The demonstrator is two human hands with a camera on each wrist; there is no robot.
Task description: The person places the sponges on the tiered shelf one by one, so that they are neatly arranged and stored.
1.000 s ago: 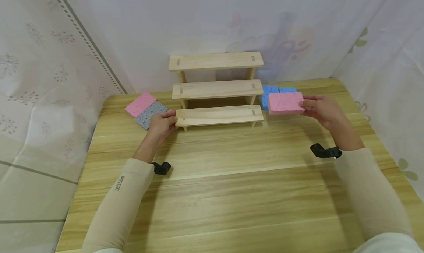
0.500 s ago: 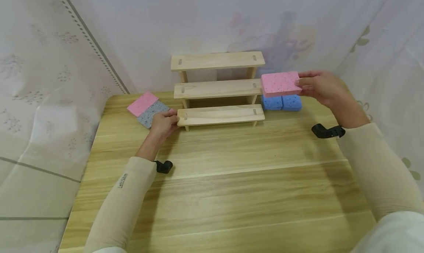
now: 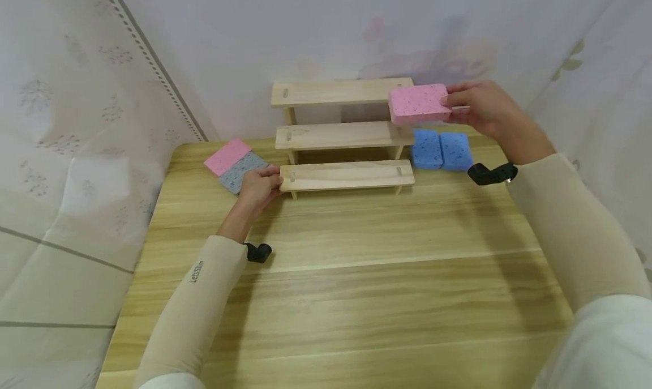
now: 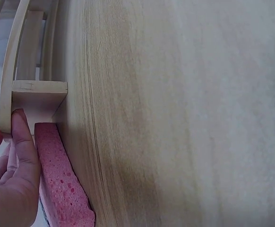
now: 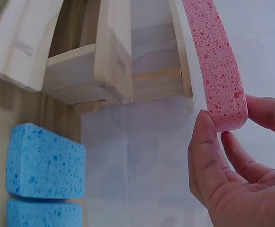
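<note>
My right hand [image 3: 486, 107] pinches a speckled pink sponge [image 3: 417, 103] by its right end. The sponge is raised at the right end of the three-tier wooden stand [image 3: 346, 135], overlapping the top board [image 5: 182, 52] in the head view. In the right wrist view a narrow gap separates sponge and board. My left hand [image 3: 258, 188] grips the left end of the lowest board [image 3: 348, 175], with a finger [image 4: 21, 132] against its underside. Beside that hand lie a grey sponge [image 3: 239, 171] and a pink sponge [image 3: 226, 155]. Another pink sponge surface [image 4: 59, 179] shows under the left hand.
Two blue sponges [image 3: 428, 149] lie side by side on the wooden table [image 3: 326, 276], right of the stand. A patterned white curtain [image 3: 229, 32] hangs close behind the stand and along both sides.
My right hand has lifted the pink sponge up and leftward, from in front of the blue sponges to the top board's right end. My left hand keeps its grip on the lowest board.
</note>
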